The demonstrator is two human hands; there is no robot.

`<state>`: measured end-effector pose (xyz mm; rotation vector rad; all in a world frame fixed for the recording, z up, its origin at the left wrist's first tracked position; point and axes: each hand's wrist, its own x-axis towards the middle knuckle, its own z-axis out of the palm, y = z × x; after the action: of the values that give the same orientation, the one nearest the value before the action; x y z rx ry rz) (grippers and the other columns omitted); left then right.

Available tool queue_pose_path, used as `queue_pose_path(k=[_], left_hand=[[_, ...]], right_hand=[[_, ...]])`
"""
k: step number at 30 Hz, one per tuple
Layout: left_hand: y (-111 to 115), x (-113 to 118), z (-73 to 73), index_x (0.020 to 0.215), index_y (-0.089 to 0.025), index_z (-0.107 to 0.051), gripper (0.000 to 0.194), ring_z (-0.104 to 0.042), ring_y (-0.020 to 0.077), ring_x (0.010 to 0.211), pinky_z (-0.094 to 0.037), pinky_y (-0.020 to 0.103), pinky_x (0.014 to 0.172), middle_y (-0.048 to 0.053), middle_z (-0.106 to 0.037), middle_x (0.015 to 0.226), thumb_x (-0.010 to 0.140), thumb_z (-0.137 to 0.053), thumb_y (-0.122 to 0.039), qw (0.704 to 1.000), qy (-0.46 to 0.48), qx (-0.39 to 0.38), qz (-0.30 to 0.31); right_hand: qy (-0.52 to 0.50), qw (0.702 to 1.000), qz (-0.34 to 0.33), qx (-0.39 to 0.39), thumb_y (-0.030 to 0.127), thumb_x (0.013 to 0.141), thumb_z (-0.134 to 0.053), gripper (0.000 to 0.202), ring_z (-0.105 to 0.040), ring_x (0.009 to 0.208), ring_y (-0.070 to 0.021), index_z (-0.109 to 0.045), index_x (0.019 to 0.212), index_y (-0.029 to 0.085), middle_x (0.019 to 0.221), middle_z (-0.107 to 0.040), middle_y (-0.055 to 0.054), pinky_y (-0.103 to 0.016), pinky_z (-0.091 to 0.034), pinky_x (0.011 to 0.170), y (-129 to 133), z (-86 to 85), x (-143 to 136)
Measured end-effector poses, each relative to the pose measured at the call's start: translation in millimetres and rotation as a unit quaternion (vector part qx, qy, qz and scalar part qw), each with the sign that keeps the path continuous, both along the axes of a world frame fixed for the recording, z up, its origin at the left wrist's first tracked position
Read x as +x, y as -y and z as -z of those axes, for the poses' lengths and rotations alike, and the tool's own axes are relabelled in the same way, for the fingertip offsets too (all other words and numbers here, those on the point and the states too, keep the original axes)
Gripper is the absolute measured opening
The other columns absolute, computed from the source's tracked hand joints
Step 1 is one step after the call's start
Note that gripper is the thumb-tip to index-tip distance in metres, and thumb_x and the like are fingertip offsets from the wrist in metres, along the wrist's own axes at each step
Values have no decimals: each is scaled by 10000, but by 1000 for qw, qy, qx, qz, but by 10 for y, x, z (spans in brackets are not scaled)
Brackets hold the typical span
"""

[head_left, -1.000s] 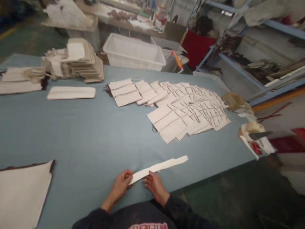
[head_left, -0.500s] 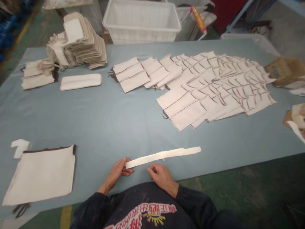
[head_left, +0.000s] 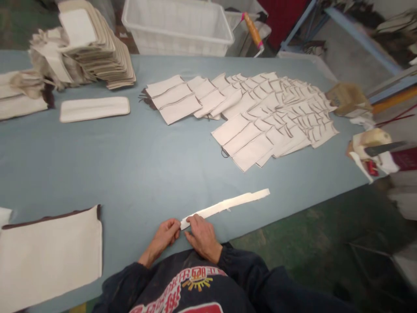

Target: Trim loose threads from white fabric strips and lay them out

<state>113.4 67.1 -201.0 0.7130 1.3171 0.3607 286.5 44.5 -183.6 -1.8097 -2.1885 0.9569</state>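
A long, narrow white strip (head_left: 234, 203) lies slantwise near the table's front edge; it may be cloth or paper. At its left end, my left hand (head_left: 165, 237) is closed, with thumb and fingertips pinched together at the tip. My right hand (head_left: 204, 238) is beside it, curled over the strip just right of that end, fingertips on top and thumb at the near side. The fingertips partly hide the strip's end. Left of my hands, a large cream cloth piece (head_left: 54, 256) with a dark-brown top edge lies flat.
On the blue-grey table (head_left: 130, 169), overlapping cream cloth pieces with brown lines (head_left: 243, 141) spread across the back. A stack of cream padded pieces (head_left: 110, 56) stands at back left, near a flat oblong piece (head_left: 94, 108). Behind is a white plastic bin (head_left: 179, 39); a tape dispenser (head_left: 374, 143) sits right.
My right hand has moved left onto the strip's end, beside my left hand. The left fingers have closed at the tip. The view has turned to the right.
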Motion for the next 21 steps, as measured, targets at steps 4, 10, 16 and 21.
queue_pose_path(k=[4,10,16,21], left_hand=[[-59,-58,33,610,-210,-505,447,-262,79,408,-198,219,423,-85,-418,467,764,-636,-609,999,26,8,35],[-94,-138,38,615,-217,-478,408,-306,101,502,-236,235,495,-82,-387,548,754,-630,-569,997,28,44,54],[-91,-145,-34,595,-223,-455,474,-325,108,526,-256,248,521,-80,-370,551,730,-627,-644,994,29,73,76],[-109,-97,-86,602,-224,-481,474,-324,119,518,-265,257,522,-73,-383,536,727,-611,-662,993,12,82,82]], right_hand=[[45,997,66,24,176,878,-670,325,-615,1012,-286,-578,1190,183,1081,-656,-101,-364,-490,802,171,85,-195],[52,987,147,47,234,953,-599,178,-627,970,-258,-602,1125,189,1045,-661,-89,-344,-473,812,323,141,-401],[14,984,164,62,220,974,-534,147,-615,945,-240,-637,1076,200,1009,-678,-84,-323,-449,818,339,105,-498],[-40,979,191,51,217,957,-503,176,-603,902,-240,-673,1000,203,950,-679,-87,-323,-432,813,307,126,-504]])
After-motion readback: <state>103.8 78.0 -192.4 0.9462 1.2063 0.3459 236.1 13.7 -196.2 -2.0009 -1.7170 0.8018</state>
